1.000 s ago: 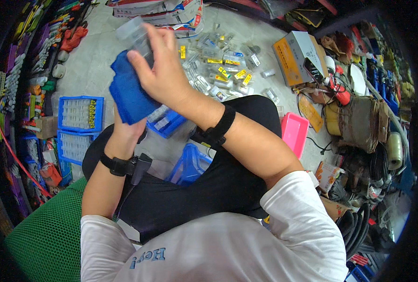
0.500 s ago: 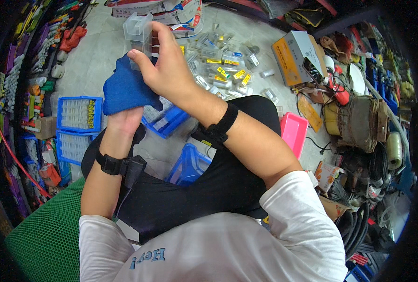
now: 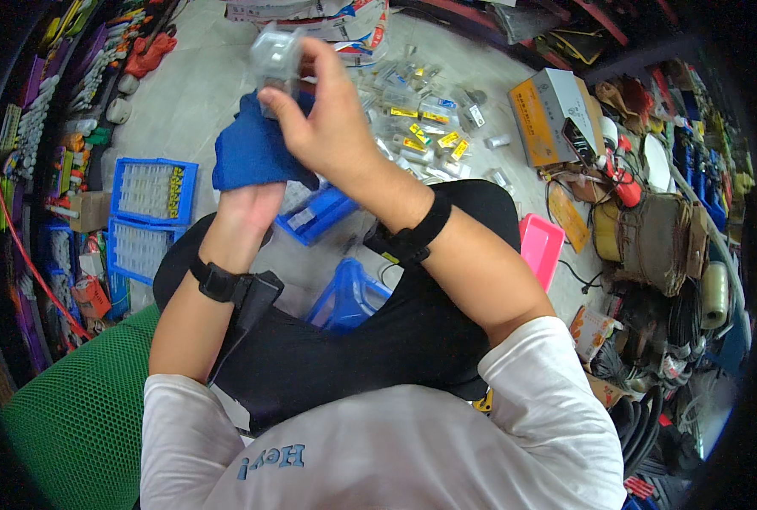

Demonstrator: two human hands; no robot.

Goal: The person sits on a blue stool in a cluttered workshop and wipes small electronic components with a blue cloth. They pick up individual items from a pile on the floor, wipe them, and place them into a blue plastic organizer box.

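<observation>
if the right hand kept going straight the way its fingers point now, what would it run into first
Probably the clear plastic box that the right hand already grips at its fingertips. Past that, the line runs up-left toward bare floor tiles, though depth is hard to judge here.

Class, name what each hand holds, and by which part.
Right hand grips a clear plastic box by its lower side; left hand holds a blue cloth bunched from beneath.

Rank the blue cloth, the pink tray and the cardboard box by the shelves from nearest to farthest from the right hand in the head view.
1. Blue cloth: touching the right hand, on its left side.
2. Cardboard box: on the floor to the right, near the shelves.
3. Pink tray: lower right, beside the knee; close to the box's distance, but seemingly a little farther.
</observation>
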